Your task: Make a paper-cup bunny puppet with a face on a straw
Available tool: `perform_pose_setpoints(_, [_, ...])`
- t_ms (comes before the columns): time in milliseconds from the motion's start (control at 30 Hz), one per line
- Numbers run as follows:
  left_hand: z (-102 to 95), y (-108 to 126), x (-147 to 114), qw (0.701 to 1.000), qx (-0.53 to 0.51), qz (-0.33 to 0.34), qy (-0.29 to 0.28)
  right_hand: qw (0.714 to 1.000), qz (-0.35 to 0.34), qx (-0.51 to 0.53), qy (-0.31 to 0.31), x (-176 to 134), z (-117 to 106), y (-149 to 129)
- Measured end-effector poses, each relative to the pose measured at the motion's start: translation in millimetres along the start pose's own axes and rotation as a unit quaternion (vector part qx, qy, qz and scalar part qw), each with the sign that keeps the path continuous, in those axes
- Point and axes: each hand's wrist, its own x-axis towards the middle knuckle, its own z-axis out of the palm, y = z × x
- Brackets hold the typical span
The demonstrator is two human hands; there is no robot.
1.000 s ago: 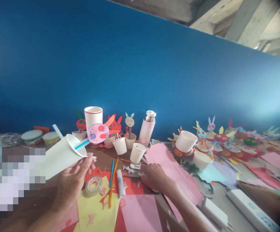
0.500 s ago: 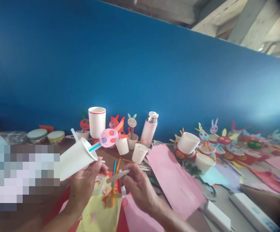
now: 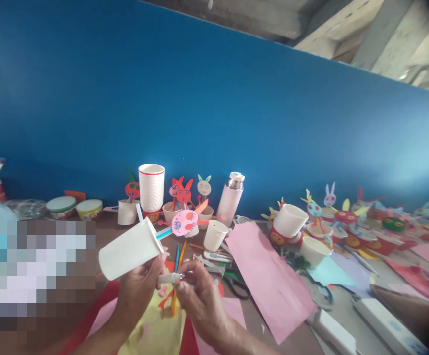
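My left hand (image 3: 140, 283) is closed under a tilted white paper cup (image 3: 125, 252), whose rim faces right. A pink paper animal face (image 3: 184, 223) with long ears sits on a blue straw coming out of the cup. A white straw (image 3: 139, 212) sticks up behind the rim. My right hand (image 3: 201, 296) pinches the right end of a short white pen-like thing (image 3: 168, 278); its kind is unclear. The left end of that thing lies close to my left fingers, and I cannot tell whether they touch it. Below are yellow paper (image 3: 155, 330) and an orange pencil-like stick (image 3: 174, 303).
A stack of paper cups (image 3: 151, 190), a pink flask (image 3: 230, 199) and a small cup (image 3: 215, 235) stand behind. Large pink paper (image 3: 269, 281) lies right of my hands. Finished-looking paper-animal cups (image 3: 343, 217) and a power strip (image 3: 388, 323) are farther right. Scissors (image 3: 238, 288) lie near the pink paper.
The cup with the pink face has moved right and slightly down. My right hand has come down and left, bringing the white pen-like thing nearer my left hand.
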Motion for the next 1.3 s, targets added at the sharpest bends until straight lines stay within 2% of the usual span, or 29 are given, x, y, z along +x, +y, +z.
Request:
perform_pose_setpoints(100, [-4.7, -4, 6, 0.999, 0.015, -0.027, 0.014, 0.990, -0.029, -0.127, 0.048, 0, -13, -5])
perform_pose_setpoints(167, [-8.1, -6, 10, 0.999, 0.034, -0.031, 0.025, 0.985, -0.025, -0.166, 0.044, 3, -21, -11])
perform_pose_setpoints(267, [-11.2, -8, 13, 0.997, 0.063, -0.033, 0.039, 0.980, -0.019, -0.195, 0.018, 8, -29, -18])
perform_pose_setpoints(467, [-11.8, -7, 13, 0.988, 0.145, -0.025, 0.041, 0.965, -0.065, -0.254, 0.028, 9, -32, -20])
perform_pose_setpoints(600, [-12.9, -6, 13, 0.981, 0.190, -0.023, 0.040, 0.956, -0.086, -0.282, 0.005, 8, -34, -26])
perform_pose_setpoints(867, [-12.6, -10, 12, 0.979, 0.201, -0.030, 0.026, 0.913, -0.152, -0.377, -0.028, 11, -36, -25])
perform_pose_setpoints(1000, [-11.1, -11, 13, 0.974, 0.225, 0.002, 0.034, 0.896, -0.172, -0.407, -0.043, 11, -34, -26])
perform_pose_setpoints(1133, [-10.2, -13, 13, 0.972, 0.231, 0.010, 0.029, 0.888, -0.178, -0.422, -0.051, 10, -30, -27])
perform_pose_setpoints(1300, [-10.4, -16, 11, 0.975, 0.216, 0.007, 0.048, 0.892, -0.147, -0.423, -0.053, 9, -28, -25])
